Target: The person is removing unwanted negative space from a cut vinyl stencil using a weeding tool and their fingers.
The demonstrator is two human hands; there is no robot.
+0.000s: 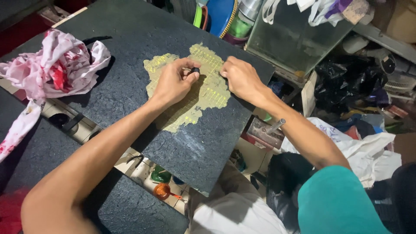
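The left hand is closed around a small dark tool — possibly a stub of brush or a dauber, the view is too small to tell — with its tip down on the yellow-olive paint patch. The right hand holds nothing; it rests with fingers curled and pressed down at the patch's right edge, steadying the surface.

The patch sits in the upper middle of a dark, rough-textured board, which lies tilted across the person's lap and overhangs a tiled floor. The patch shows a faint grid of brighter yellow lines.

Judgement: the work calls for short, even strokes kept inside the patch outline, with the bracing hand clear of wet paint.

A red-stained white rag lies on the board's left part, well apart from the hands. A small orange cup stands on the floor below — near the board's lower edge.
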